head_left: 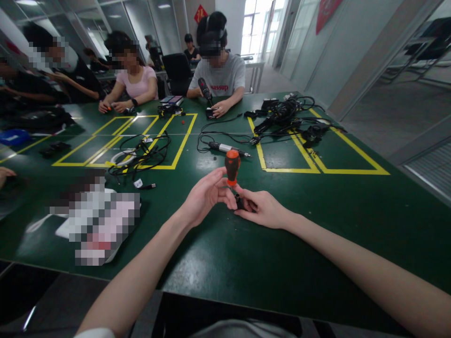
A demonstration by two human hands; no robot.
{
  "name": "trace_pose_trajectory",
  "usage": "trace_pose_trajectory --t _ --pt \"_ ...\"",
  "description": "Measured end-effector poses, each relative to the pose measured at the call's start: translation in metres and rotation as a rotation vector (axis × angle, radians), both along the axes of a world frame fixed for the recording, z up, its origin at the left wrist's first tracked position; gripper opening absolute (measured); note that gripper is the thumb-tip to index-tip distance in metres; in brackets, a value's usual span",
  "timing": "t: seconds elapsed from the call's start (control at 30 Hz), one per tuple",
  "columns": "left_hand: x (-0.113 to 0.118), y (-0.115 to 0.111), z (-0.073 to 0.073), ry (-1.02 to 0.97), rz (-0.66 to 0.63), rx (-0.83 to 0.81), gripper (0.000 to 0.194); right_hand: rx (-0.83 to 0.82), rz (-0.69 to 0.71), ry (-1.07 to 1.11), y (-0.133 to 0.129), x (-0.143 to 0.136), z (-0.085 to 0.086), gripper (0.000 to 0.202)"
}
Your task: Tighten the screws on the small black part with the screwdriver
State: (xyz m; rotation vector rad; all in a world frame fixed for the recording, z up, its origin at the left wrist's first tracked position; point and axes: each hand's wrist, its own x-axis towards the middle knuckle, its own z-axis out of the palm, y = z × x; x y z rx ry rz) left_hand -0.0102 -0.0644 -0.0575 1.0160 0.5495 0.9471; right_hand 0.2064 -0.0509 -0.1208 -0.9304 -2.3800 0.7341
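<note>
The left hand [204, 196] curls at the screwdriver [232, 168], its grip unclear from here; the right hand [268, 210] pinches the part [240, 203] just below it. Keeping the screwdriver upright should help.

Shared workshop-like room: people seated around green bench [299, 249], cable pile [285, 115] and power tool [225, 148] beyond hands [211, 195].

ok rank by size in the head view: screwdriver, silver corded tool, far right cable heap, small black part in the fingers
1. cable heap
2. screwdriver and silver corded tool: unsure, screwdriver is nearer
3. small black part, partly hidden
</note>
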Motion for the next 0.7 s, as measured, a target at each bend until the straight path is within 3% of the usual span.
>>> trace_pose_trajectory --t 0.17,0.4,0.6,0.7 --pt "-0.0006 0.0012 0.0001 0.012 -0.018 0.003 0.049 -0.003 0.002 0.020 0.0001 -0.0004 -0.0010 0.019" --pt "-0.0018 -0.0010 0.0013 -0.015 0.001 0.003 0.039 0.004 -0.001 -0.002 0.0013 0.0002 -0.0011 0.020" --pt "-0.0014 -0.0005 0.0015 0.009 -0.002 -0.006 0.053 0.001 0.003 0.014 0.0010 0.0002 -0.0009 0.020" --pt "-0.0011 -0.0001 0.0024 0.019 -0.027 0.007 0.050 0.000 0.005 0.026 0.0010 -0.0002 -0.0009 0.021"
